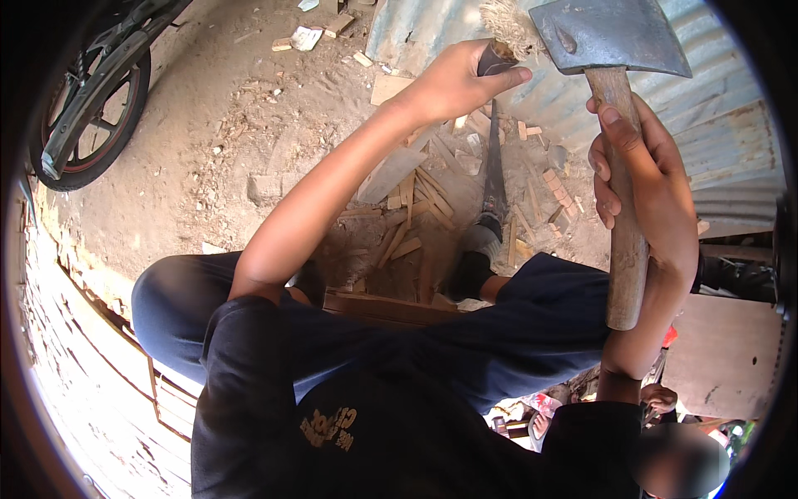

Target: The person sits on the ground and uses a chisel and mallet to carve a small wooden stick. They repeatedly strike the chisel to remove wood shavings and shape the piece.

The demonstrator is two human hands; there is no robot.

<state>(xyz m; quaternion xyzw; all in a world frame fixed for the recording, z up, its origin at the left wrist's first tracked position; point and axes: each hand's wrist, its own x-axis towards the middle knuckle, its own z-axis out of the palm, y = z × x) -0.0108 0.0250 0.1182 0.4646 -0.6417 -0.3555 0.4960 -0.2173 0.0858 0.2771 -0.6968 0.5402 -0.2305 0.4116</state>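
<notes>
My right hand (636, 158) is wrapped round the wooden handle of an axe (613, 37), raised at the upper right with its broad grey metal head uppermost. My left hand (465, 79) is closed round a dark brown, rounded piece (496, 60), its end showing above the fingers. Beside that end, close to the axe head, is a frayed, pale fibrous clump (509, 25); I cannot tell whether the two are joined. Below my left hand a long, dark, narrow bar (495, 158) runs down to my foot (472, 270). Whether it belongs to the held piece is unclear.
Wood strips and offcuts (424, 200) litter the dirt ground between my legs. Corrugated metal sheets (715, 125) lie at the upper right. A motorcycle wheel (100, 125) stands at the upper left. Another person's hand (659, 397) shows at the lower right, near a brown board (723, 358).
</notes>
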